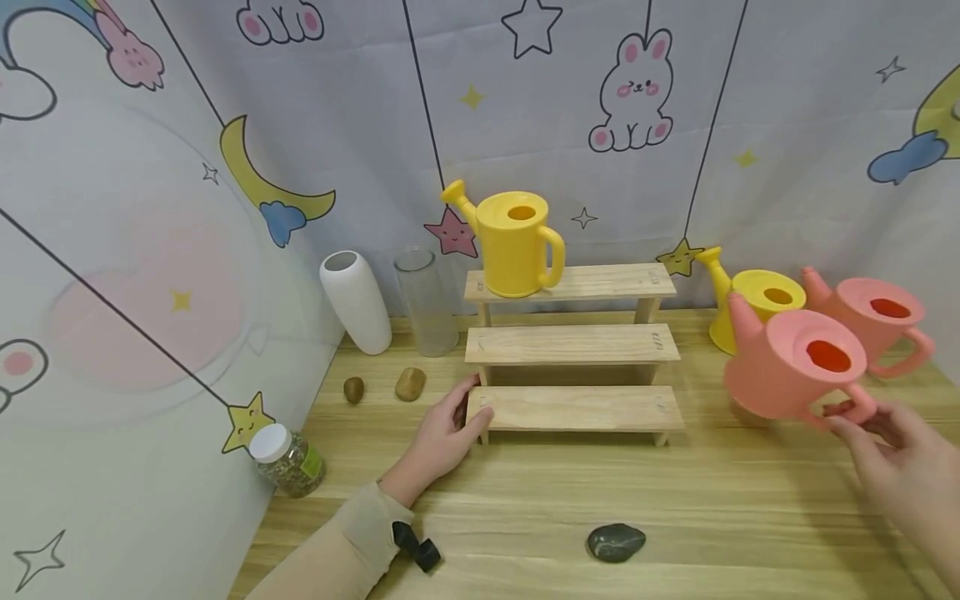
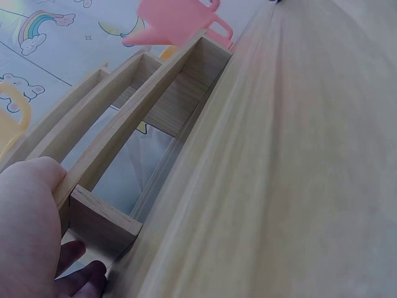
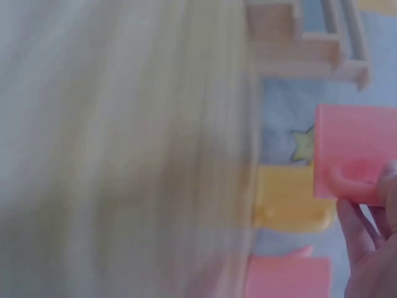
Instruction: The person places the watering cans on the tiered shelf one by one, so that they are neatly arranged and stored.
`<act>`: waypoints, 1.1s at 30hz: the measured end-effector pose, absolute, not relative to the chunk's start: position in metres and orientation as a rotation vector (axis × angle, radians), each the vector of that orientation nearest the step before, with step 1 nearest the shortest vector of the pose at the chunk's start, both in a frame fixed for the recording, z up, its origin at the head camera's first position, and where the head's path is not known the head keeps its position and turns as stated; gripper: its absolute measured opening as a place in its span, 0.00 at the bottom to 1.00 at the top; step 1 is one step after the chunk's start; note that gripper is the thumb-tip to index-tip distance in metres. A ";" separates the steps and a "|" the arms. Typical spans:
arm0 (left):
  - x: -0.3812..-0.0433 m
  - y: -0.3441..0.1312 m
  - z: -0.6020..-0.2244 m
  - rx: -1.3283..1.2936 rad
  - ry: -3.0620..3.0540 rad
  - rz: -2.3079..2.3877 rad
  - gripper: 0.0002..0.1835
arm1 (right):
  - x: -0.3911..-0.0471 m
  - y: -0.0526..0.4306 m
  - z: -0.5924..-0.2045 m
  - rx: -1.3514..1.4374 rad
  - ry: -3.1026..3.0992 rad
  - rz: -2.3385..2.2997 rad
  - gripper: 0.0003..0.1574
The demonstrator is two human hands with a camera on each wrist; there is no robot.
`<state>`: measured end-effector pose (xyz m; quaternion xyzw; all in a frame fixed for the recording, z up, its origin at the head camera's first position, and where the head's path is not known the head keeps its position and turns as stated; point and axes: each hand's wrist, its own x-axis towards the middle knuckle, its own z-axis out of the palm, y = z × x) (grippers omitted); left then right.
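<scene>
Pinching, right hand [image 1: 903, 450]: pink plastic watering can [image 1: 780, 367], handle only; off-centre weight could swivel it.
Left hand [image 1: 442, 425]: grasping three-tier pale wooden stand [image 1: 570, 408]; a tug could topple upper yellow plastic watering can [image 1: 513, 250].

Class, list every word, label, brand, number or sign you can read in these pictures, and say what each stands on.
No text can be read.
Green label on the jar: too small to read.
Faint marks on the wooden stand: too blurred to tell whether they are letters.
Pink watering can in the right hand: no lettering shows.
</scene>
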<state>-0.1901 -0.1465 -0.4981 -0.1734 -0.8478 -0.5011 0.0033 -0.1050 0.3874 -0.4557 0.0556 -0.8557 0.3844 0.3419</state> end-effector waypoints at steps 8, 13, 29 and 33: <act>-0.190 -0.146 -0.499 -0.563 -2.645 -1.570 0.37 | -0.117 0.352 -0.407 -0.018 -2.217 1.067 0.18; -0.190 -0.146 -0.500 -0.563 -2.640 -1.597 0.37 | -0.132 0.329 -0.386 -0.037 -2.233 1.025 0.12; -0.189 -0.145 -0.497 -0.535 -2.617 -1.654 0.35 | -0.185 0.265 -0.356 0.136 -2.248 1.115 0.12; -0.189 -0.146 -0.497 -0.534 -2.607 -1.676 0.35 | -0.196 0.260 -0.350 0.142 -2.274 1.096 0.14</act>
